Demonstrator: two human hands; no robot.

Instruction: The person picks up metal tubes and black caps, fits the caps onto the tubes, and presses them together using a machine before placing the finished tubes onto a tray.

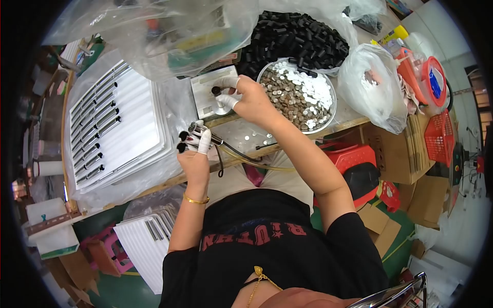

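My left hand (194, 160), with white coverings on its fingers, is closed around several short chrome tubes (193, 127). Black ends (182, 147) of these pieces stick out to its left. My right hand (251, 100) has white-covered thumb and fingertips curled about a small black cap (215, 91). That cap is over a pale metal block (201, 105) on the bench, and shiny metal shows just below it. Whether the cap is on a tube or on the block's fixture, I cannot tell. To the right of my right hand is a round tray (335, 102) of small silver and brownish discs (295, 97).
A heap of black caps (298, 41) lies behind the tray. White foam sheets (138, 113) at left carry rows of chrome tubes (97, 118). Clear plastic (154, 31) hangs across the back. A plastic bag (372, 87) and red baskets (439, 136) are at right. Hoses (241, 154) cross the bench's front edge.
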